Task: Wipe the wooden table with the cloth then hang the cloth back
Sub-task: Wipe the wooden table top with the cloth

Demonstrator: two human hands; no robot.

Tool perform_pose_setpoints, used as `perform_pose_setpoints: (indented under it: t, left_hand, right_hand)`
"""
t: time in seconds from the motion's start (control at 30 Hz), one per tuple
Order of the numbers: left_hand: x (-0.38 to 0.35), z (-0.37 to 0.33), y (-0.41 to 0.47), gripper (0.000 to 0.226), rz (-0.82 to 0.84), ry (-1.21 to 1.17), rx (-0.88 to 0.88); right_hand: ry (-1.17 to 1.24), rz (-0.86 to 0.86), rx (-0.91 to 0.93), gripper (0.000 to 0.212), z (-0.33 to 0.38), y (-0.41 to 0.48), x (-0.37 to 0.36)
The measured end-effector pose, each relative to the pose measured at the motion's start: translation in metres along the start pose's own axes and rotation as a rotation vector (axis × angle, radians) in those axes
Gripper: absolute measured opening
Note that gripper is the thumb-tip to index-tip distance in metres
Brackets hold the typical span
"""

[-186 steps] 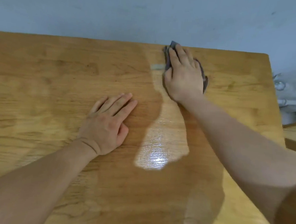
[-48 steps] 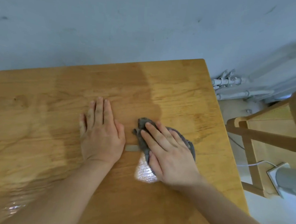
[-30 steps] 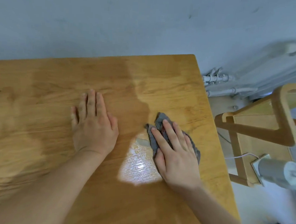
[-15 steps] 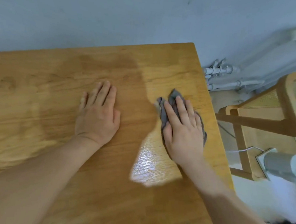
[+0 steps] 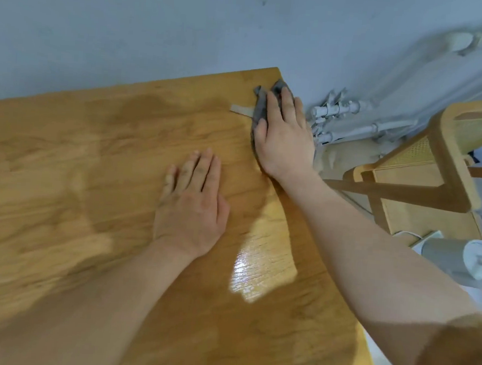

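Observation:
The wooden table [image 5: 63, 184] fills most of the view, its far right corner against the wall. A grey cloth [image 5: 261, 105] lies bunched near that corner, its pale tag sticking out to the left. My right hand [image 5: 286, 134] presses flat on the cloth at the table's right edge, covering most of it. My left hand [image 5: 192, 204] rests palm down on the bare wood nearer to me, fingers together, holding nothing.
A pale blue wall [image 5: 131, 26] runs behind the table. White pipes [image 5: 341, 118] sit at the wall's foot right of the corner. A wooden chair [image 5: 434, 173] stands to the right, with a grey cylindrical device [image 5: 462, 260] and a white cable beside it.
My right hand has slid the cloth away from me along the right edge to the far corner. My left hand stays flat on the table.

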State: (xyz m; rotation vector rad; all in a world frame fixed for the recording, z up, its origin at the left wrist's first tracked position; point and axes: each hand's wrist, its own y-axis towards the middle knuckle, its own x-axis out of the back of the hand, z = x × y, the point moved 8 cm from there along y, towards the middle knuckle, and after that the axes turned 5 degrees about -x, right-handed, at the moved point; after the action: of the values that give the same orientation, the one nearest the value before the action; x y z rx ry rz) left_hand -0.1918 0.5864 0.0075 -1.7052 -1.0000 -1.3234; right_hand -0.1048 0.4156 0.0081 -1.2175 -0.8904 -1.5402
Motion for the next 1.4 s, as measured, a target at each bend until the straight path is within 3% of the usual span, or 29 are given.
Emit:
perform_pose_setpoints:
  t: [0.17, 0.23, 0.4, 0.53, 0.67, 0.77, 0.9, 1.0, 1.07, 1.23, 1.4]
  left_hand:
    - [0.002, -0.004, -0.002, 0.063, -0.007, -0.015, 0.002]
    - [0.001, -0.003, -0.002, 0.063, -0.006, -0.007, 0.002]
    - [0.003, -0.004, 0.001, 0.062, -0.009, -0.013, 0.000]
    - [0.003, -0.003, 0.001, 0.062, -0.013, -0.012, -0.001]
    - [0.004, -0.003, 0.004, 0.061, -0.011, -0.015, 0.000]
    - [0.003, -0.003, 0.002, 0.062, -0.004, -0.011, 0.006]
    - [0.005, -0.001, 0.002, 0.062, -0.024, -0.016, 0.021]
    - [0.005, -0.002, 0.000, 0.062, -0.033, -0.020, 0.018]
    - [0.005, -0.001, 0.000, 0.062, -0.038, -0.020, 0.013]
    - [0.007, -0.001, 0.002, 0.062, -0.042, -0.016, 0.014]
    - [0.005, -0.002, 0.000, 0.062, -0.029, -0.011, 0.011]
  right_hand:
    - [-0.004, 0.047, -0.082, 0.059, -0.047, -0.124, 0.017]
    - [-0.002, 0.098, -0.168, 0.061, -0.060, -0.127, 0.019]
    - [0.113, 0.053, -0.185, 0.055, -0.044, -0.026, 0.016]
    - [0.110, 0.006, -0.155, 0.043, -0.013, 0.059, 0.003]
    - [0.015, -0.048, -0.151, 0.047, 0.018, 0.100, -0.002]
    - [-0.080, -0.035, 0.019, 0.051, 0.069, 0.099, -0.017]
    - [-0.035, 0.078, 0.449, 0.050, 0.158, 0.052, -0.037]
    - [0.011, 0.173, 0.656, 0.047, 0.147, 0.027, -0.033]
    - [-0.007, 0.144, 0.607, 0.049, 0.102, 0.039, -0.025]
    - [0.139, 0.063, 0.159, 0.052, 0.008, 0.073, -0.003]
    - [-0.009, 0.008, 0.199, 0.052, 0.010, -0.037, 0.000]
